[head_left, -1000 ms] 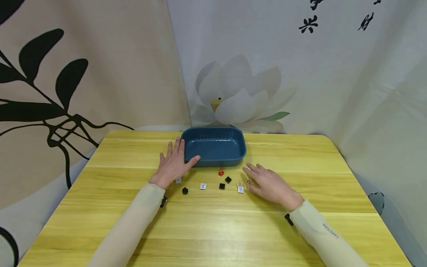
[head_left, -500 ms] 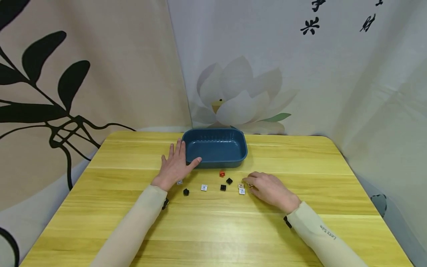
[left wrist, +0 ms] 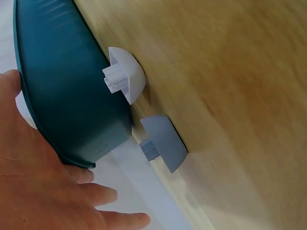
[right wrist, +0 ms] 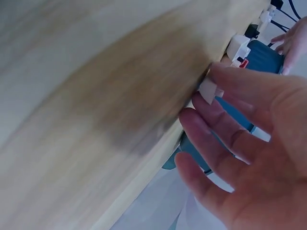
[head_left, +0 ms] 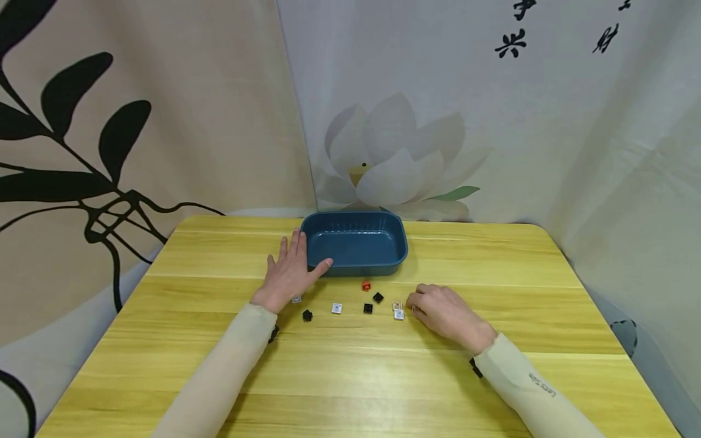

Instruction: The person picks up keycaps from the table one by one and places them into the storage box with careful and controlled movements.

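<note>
My left hand [head_left: 287,274] lies against the left end of a dark blue rectangular basin [head_left: 356,268], fingers spread along its side and thumb at the near corner. In the left wrist view a white keycap [left wrist: 133,76] and a grey keycap [left wrist: 168,143] lie beside the basin, stems showing. Over on the right, my right hand [head_left: 451,316] pinches a pale keycap [right wrist: 207,90] between thumb and forefinger, down at the tabletop. The other fingers [right wrist: 206,139] are bent loosely. In the head view that keycap is mostly covered by the hand.
Several more keycaps lie in front of the basin: a red one [head_left: 366,286], black ones [head_left: 378,297] and white ones [head_left: 336,308]. Two pale keycaps, the nearer one white [head_left: 398,314], sit just left of my right hand. A printed curtain [head_left: 383,121] hangs behind the wooden table [head_left: 350,389].
My right hand has come down onto the pale keycap, its spread fingers drawing together around it. The left hand has kept its place at the basin.
</note>
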Demonstrator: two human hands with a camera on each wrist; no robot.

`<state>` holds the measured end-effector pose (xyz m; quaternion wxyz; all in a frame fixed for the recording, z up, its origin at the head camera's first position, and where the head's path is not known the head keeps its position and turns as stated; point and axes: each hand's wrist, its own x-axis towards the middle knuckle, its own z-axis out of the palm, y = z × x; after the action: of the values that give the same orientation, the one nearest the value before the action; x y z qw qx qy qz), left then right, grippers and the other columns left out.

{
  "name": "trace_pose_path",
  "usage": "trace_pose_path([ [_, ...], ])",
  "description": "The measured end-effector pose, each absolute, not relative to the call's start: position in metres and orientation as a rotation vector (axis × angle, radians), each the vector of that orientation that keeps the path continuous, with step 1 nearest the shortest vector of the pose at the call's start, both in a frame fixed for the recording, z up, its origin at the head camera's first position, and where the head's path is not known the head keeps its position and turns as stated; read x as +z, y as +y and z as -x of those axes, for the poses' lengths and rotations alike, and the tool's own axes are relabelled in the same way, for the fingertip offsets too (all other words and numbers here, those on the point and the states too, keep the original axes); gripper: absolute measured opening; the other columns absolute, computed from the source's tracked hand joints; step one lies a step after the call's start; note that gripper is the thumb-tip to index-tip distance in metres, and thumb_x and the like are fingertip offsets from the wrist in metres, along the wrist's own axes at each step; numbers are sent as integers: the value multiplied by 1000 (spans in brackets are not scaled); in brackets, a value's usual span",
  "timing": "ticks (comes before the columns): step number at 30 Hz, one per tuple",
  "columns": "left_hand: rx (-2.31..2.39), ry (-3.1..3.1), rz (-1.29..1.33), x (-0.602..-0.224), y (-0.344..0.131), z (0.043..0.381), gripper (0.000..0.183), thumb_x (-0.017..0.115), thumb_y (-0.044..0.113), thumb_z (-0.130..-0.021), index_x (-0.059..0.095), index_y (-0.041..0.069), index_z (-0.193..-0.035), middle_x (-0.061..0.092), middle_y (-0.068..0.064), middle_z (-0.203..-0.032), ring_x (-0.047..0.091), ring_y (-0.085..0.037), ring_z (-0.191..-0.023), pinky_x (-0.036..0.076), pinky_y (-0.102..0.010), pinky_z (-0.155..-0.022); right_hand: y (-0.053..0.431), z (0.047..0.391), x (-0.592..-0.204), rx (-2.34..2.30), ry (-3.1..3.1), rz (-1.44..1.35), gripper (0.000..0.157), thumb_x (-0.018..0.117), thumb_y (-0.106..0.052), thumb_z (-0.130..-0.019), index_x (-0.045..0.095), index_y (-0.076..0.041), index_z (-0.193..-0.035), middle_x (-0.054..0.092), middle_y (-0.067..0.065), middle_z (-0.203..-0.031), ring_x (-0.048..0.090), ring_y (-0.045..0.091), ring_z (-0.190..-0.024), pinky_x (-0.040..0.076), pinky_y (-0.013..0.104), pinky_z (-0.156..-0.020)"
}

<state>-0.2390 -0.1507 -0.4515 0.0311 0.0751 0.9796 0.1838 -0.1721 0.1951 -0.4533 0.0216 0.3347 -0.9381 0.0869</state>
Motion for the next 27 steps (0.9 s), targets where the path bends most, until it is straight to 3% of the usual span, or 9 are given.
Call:
trace_pose_path([
  [10, 578, 3006, -224, -452, -150, 239, 111, 37, 81, -96, 1, 1, -165, -6, -15, -173, 0, -45, -157, 8, -77, -115, 198, 173, -442, 337, -2817, -929, 14, 76, -11, -94, 79, -8, -108, 72, 2, -101, 69, 21, -89, 57, 44, -79],
  [27, 580, 3003, -218, -451, -150, 240, 109, 40, 77, -98, 1, 1, -165, -7, -14, -173, 1, -45, -157, 9, -77, -115, 182, 188, -417, 489, -2634, -804, 15, 79, -16, -93, 79, -6, -105, 72, 2, -92, 68, 18, -75, 55, 37, -66],
])
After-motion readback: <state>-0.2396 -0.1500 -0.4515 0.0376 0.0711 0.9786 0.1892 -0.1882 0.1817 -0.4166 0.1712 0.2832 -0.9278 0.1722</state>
